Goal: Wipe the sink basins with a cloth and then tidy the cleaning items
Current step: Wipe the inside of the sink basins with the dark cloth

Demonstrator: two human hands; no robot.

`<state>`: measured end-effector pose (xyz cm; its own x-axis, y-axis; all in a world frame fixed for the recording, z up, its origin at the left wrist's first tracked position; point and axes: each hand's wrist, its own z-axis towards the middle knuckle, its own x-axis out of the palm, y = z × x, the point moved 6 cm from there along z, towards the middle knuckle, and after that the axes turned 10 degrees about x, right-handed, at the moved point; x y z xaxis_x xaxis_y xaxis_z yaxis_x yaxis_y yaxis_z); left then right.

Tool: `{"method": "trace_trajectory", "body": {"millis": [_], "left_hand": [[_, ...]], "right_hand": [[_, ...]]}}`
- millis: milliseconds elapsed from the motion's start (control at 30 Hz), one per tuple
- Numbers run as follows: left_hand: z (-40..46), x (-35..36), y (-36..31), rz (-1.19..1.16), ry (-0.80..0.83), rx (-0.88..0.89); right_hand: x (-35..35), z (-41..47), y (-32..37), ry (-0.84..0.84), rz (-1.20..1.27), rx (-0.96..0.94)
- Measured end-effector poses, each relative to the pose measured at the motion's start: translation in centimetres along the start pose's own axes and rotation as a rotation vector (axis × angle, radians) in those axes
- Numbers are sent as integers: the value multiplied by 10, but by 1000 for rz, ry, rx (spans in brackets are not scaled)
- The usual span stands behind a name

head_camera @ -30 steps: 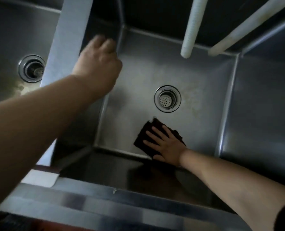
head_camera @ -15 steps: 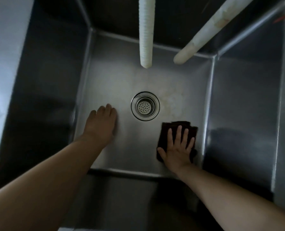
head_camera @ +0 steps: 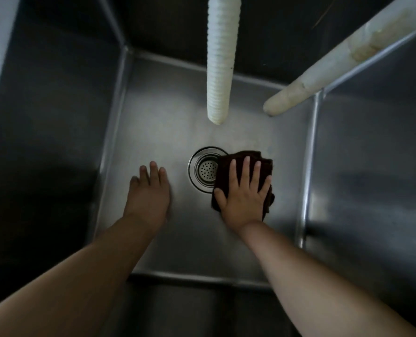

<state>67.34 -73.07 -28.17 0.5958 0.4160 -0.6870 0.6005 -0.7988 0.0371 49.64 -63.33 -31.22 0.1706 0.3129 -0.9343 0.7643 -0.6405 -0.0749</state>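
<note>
I look straight down into a deep stainless steel sink basin (head_camera: 168, 122). A dark brown cloth (head_camera: 265, 164) lies on the basin floor, covering the right edge of the round drain strainer (head_camera: 204, 170). My right hand (head_camera: 244, 190) presses flat on the cloth with fingers spread and straight. My left hand (head_camera: 150, 190) rests flat on the bare basin floor to the left of the drain, fingers straight and holding nothing.
A white ribbed hose (head_camera: 220, 57) hangs down over the middle of the basin. A second, stained white hose (head_camera: 323, 71) slants in from the upper right. Steel walls (head_camera: 56, 117) enclose the basin on all sides.
My right hand has slid the cloth from the basin's near right corner forward to the drain's right edge. The left hand came down from the divider and now stays on the basin floor.
</note>
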Motion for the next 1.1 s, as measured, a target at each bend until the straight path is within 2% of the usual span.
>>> {"method": "trace_trajectory", "body": {"millis": [133, 267, 467, 600, 767, 1100], "left_hand": [[1, 2, 2, -44, -6, 30], [2, 3, 3, -43, 5, 49], [4, 4, 2, -27, 30, 50], [7, 4, 2, -26, 43, 47], [7, 5, 3, -32, 62, 42], [5, 11, 8, -101, 21, 63]], "right_hand": [[-17, 56, 11, -38, -4, -20], [-35, 98, 50, -81, 3, -132], [-33, 84, 102, -130, -46, -364], [-32, 90, 106, -119, -77, -439], [-53, 130, 79, -158, 120, -280], [-38, 121, -63, -160, -4, 103]]}}
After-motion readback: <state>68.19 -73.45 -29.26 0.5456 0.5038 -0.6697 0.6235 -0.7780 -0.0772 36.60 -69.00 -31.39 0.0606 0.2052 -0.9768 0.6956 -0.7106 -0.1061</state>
